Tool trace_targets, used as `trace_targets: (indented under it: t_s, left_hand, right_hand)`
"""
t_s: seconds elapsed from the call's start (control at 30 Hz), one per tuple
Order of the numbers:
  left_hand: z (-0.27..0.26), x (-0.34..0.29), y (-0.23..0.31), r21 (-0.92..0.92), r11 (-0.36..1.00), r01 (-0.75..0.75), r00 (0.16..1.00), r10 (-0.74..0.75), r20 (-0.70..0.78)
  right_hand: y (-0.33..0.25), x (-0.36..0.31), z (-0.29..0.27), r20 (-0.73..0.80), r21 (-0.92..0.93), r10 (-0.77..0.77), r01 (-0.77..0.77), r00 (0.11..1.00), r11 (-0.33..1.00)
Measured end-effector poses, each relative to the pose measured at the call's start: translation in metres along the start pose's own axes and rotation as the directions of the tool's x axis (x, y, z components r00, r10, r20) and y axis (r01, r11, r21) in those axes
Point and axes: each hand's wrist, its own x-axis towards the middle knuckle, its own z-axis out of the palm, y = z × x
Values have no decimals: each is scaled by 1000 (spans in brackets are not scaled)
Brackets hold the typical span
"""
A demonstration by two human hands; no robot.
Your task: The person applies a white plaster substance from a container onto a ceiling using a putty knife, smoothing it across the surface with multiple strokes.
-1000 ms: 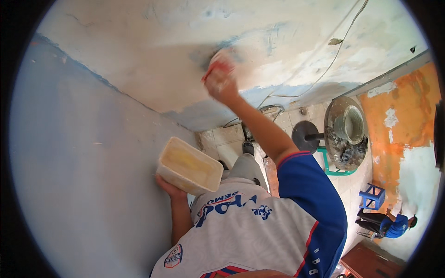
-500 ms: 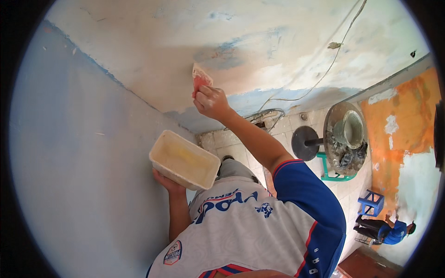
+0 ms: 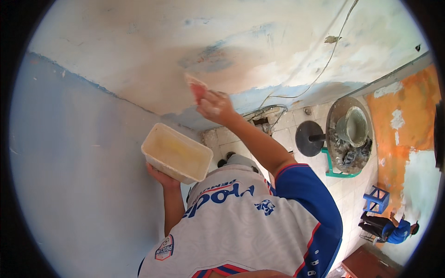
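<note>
My right hand (image 3: 217,107) is closed around a red putty spreader (image 3: 197,89) smeared with pale filler. The spreader's tip is at or very close to the whitish, patchy wall (image 3: 153,55), just below a bluish-grey stain; whether it touches, I cannot tell. Slightly blurred, the hand has white residue on its fingers. Lower down on the left, my left hand (image 3: 162,177) grips a cream rectangular plastic tub (image 3: 177,154) from beneath and along its near side. The tub is tilted, with its open top toward me and a thin yellowish-white residue inside.
A blue-grey wall (image 3: 88,153) runs close on my left. A loose cable (image 3: 320,74) hangs across the wall ahead. To the right are a round table (image 3: 340,155) bearing a bucket (image 3: 354,126), a blue stool (image 3: 376,199) and a person (image 3: 394,229) at an orange-and-white wall.
My view has shifted a little. The right hand and spreader have moved slightly down and right against the wall. The tub stays in my left hand.
</note>
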Motion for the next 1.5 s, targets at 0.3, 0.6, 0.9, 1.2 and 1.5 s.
trace_targets:
  t_s: [0.3, 0.6, 0.9, 1.2, 1.5]
  left_hand:
    - [20, 12, 6, 89, 995, -34, 999, 33, 14]
    - [24, 7, 9, 0, 993, -119, 992, 118, -54]
    - [30, 15, 0, 49, 995, -88, 994, 91, -60]
    - [14, 17, -4, -7, 995, -101, 995, 101, 3]
    - [33, 23, -3, 18, 996, -89, 996, 89, -1]
  right_hand:
    - [81, -35, 10, 41, -150, 22, -15, 999, 989]
    - [75, -30, -62, -113, -336, 142, -172, 983, 926]
    - [43, -38, 16, 129, -115, -101, 116, 986, 987]
    - [120, 22, -154, -161, -546, 188, -246, 969, 801]
    - [58, -4, -16, 141, -85, -139, 152, 980, 985]
